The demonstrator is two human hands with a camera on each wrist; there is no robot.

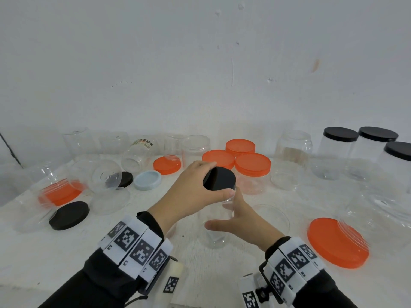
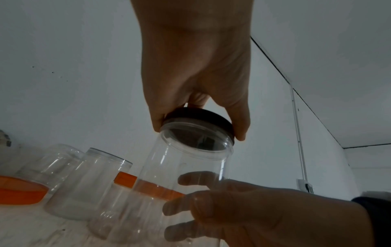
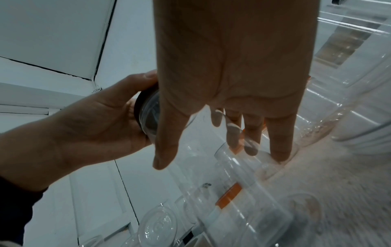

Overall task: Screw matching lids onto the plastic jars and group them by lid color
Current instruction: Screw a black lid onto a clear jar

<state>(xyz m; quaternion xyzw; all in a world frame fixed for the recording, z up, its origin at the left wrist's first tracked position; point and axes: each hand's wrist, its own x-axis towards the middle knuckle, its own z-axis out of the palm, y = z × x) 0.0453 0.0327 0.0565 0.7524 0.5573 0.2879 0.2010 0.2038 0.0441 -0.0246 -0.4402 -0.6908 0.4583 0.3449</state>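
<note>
My left hand (image 1: 198, 187) grips a black lid (image 1: 220, 180) from above, thumb and fingers round its rim. The lid sits on the mouth of a clear plastic jar (image 1: 216, 232), tilted slightly. My right hand (image 1: 241, 221) holds the jar's body, thumb in front and fingers wrapped behind. The left wrist view shows the black lid (image 2: 196, 117) on the jar (image 2: 188, 160), with the right hand's fingers (image 2: 190, 205) seen through the clear wall. In the right wrist view the left hand (image 3: 95, 120) holds the lid (image 3: 138, 103) beside my right hand (image 3: 232, 83).
Three black-lidded jars (image 1: 340, 138) stand at the back right. Orange-lidded jars (image 1: 252, 165) cluster behind my hands. A loose orange lid (image 1: 338, 243) lies at right; a black lid (image 1: 69, 215), a pale blue lid (image 1: 148, 180) and several empty jars (image 1: 104, 174) lie at left.
</note>
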